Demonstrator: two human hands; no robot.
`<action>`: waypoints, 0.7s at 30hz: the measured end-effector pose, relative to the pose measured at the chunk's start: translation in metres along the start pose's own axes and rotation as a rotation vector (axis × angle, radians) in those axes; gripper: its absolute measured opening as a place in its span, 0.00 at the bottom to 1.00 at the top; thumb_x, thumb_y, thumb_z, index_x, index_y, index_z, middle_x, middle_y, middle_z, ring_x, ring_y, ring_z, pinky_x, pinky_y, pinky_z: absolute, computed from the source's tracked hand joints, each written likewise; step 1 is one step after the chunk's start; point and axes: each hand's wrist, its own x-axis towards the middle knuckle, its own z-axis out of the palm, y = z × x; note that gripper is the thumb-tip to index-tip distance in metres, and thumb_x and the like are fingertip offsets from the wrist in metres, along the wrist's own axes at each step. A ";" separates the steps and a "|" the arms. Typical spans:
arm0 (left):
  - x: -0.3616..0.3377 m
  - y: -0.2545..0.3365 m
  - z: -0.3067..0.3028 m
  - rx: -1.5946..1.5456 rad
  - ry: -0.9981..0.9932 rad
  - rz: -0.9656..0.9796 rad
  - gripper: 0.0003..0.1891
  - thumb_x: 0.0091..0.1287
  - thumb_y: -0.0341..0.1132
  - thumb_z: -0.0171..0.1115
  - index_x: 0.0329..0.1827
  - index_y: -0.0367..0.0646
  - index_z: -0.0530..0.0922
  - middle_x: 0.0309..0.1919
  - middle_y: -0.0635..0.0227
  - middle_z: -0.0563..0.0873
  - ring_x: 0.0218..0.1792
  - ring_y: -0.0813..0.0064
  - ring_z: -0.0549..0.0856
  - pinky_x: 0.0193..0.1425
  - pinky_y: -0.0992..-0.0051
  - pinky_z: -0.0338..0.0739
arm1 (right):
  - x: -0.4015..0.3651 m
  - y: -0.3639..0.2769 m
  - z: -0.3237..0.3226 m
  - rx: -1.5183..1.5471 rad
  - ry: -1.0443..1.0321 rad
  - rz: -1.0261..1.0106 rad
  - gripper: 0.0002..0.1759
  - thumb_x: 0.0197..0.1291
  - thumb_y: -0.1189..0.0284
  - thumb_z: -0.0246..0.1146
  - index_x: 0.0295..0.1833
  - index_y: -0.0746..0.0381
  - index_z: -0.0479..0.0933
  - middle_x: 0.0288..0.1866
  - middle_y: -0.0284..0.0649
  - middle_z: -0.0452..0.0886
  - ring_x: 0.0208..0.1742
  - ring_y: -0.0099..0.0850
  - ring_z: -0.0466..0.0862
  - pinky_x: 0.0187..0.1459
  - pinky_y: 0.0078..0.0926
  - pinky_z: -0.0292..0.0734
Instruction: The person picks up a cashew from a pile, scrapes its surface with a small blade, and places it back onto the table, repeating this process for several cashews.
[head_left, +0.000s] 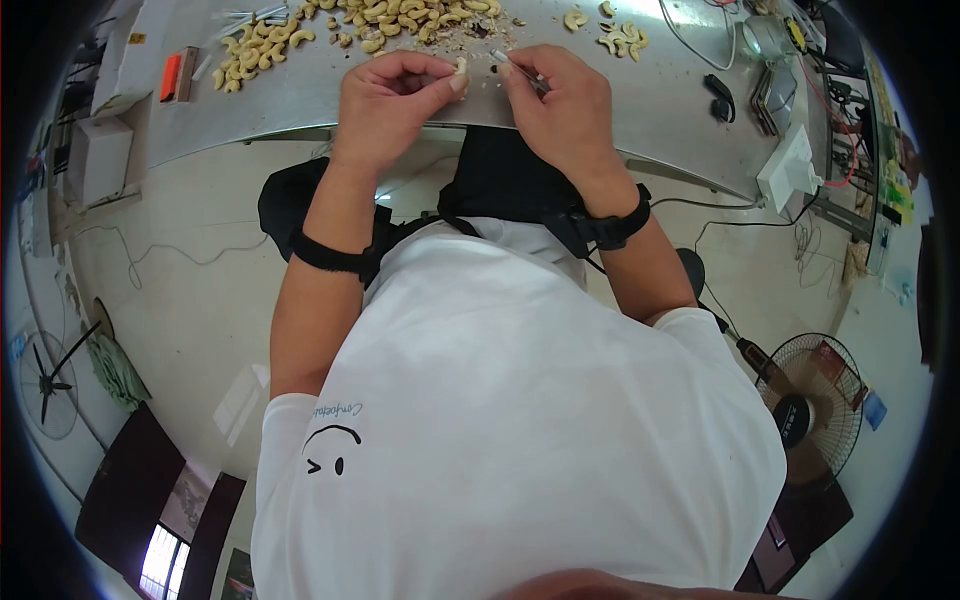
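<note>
1. Well to the left of the left fingers, an orange and grey box (177, 76) sits on the shiny table (660, 112).
2. Nearer the left fingers, but still left of them, lies a small bunch of nuts (250, 56), all curvy. Thin sticks (262, 17) lie just past it.
3. Past the left fingertips is a big pile of nuts (410, 16).
4. The left hand (395, 105) is closed at the tips. Its thumb and pointing finger pinch a pale nut piece (460, 67) above the near part of the table.
5. Brown crumbs (483, 38) are spread just past the gap between the two hands.
6. The right hand (565, 105) is closed too. Its thumb and pointing finger grip a thin tool (502, 58). The light tip points at the nut piece, but does not touch it.
7. Past the right fingers and to their right is a little group of nuts (624, 41).
8. Farther right of those fingers are a small black thing (718, 99) and a white plug block (788, 172).
</note>
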 end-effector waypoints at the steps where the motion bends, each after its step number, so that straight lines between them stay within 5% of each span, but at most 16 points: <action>1: 0.000 -0.002 0.000 -0.031 0.005 0.010 0.07 0.65 0.21 0.72 0.44 0.33 0.86 0.39 0.62 0.91 0.40 0.75 0.90 0.50 0.75 0.88 | 0.000 -0.002 0.000 0.043 -0.011 0.003 0.08 0.59 0.70 0.70 0.41 0.63 0.87 0.33 0.46 0.87 0.28 0.38 0.85 0.33 0.32 0.79; 7: 0.001 -0.005 -0.001 -0.094 0.007 0.040 0.08 0.65 0.22 0.73 0.45 0.34 0.85 0.40 0.63 0.90 0.40 0.77 0.89 0.48 0.77 0.87 | 0.002 -0.014 -0.010 0.118 -0.222 0.219 0.09 0.60 0.69 0.70 0.42 0.63 0.87 0.33 0.43 0.88 0.28 0.32 0.84 0.34 0.28 0.79; 21: 0.003 -0.007 -0.005 -0.418 -0.006 0.026 0.06 0.72 0.21 0.64 0.49 0.36 0.81 0.42 0.62 0.89 0.44 0.70 0.90 0.48 0.73 0.87 | -0.003 -0.009 0.006 0.310 -0.222 0.344 0.11 0.62 0.68 0.71 0.45 0.64 0.86 0.33 0.38 0.89 0.29 0.24 0.83 0.36 0.25 0.80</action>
